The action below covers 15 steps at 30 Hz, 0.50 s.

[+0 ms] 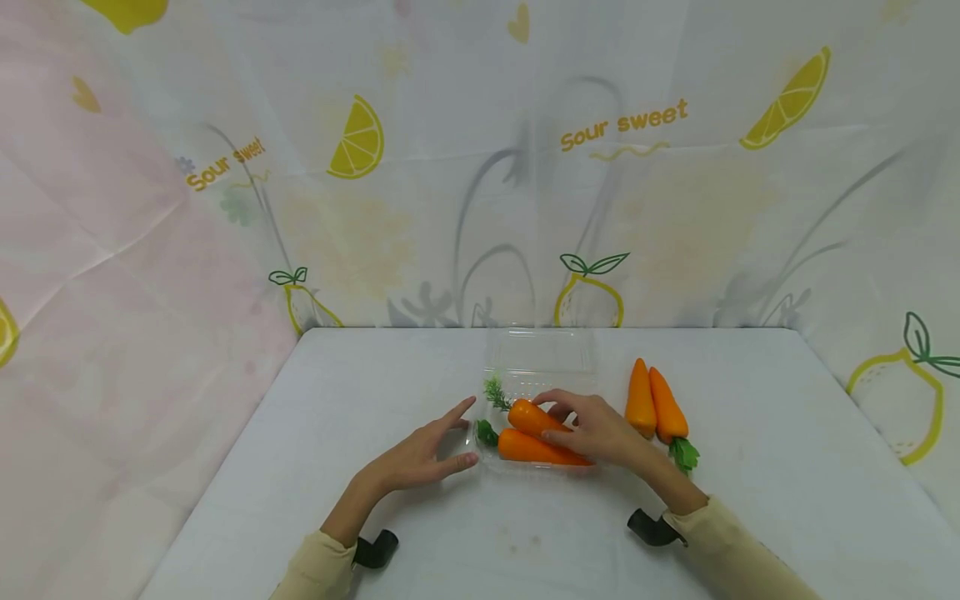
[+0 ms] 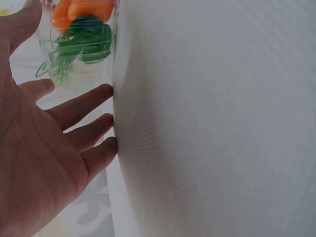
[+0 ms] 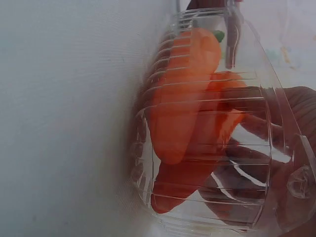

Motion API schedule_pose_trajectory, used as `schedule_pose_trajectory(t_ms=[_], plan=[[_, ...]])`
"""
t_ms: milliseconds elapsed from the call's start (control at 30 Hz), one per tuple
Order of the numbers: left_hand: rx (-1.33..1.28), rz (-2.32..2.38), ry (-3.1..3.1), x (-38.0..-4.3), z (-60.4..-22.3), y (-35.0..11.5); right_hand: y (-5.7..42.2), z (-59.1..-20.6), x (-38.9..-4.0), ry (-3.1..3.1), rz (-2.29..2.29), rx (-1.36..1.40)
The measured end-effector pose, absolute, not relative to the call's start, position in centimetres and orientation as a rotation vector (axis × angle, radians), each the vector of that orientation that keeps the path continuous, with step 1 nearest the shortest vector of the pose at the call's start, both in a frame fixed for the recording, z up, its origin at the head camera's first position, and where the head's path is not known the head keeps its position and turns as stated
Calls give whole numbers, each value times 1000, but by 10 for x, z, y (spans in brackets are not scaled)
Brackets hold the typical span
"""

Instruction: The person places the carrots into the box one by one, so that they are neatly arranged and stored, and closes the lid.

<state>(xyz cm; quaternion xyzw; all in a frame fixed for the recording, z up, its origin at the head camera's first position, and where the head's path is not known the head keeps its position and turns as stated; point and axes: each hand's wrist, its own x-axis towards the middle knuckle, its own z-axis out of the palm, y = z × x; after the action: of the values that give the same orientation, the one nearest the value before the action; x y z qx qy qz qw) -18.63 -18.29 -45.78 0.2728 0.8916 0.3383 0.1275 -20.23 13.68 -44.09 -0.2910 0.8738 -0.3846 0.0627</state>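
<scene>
A clear plastic clamshell box lies on the table with its lid folded back behind it. Inside are two orange carrots with green tops: a front carrot and a rear carrot lying slantwise. My right hand reaches into the box from the right and grips the rear carrot between thumb and fingers. Through the box wall, the right wrist view shows both carrots and the fingers behind them. Fingers spread, my left hand is beside the box's left end, near the leafy tops.
Right of the box, a left-hand loose carrot and a right-hand loose carrot with a green top lie side by side on the white table. A printed cloth hangs behind the table.
</scene>
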Motion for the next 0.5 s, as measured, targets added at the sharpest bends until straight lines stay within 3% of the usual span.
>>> schedule_pose_trajectory(t_ms=[500], plan=[[799, 987, 2593, -186, -459, -183, 131, -447, -201, 2690, -1016, -995]])
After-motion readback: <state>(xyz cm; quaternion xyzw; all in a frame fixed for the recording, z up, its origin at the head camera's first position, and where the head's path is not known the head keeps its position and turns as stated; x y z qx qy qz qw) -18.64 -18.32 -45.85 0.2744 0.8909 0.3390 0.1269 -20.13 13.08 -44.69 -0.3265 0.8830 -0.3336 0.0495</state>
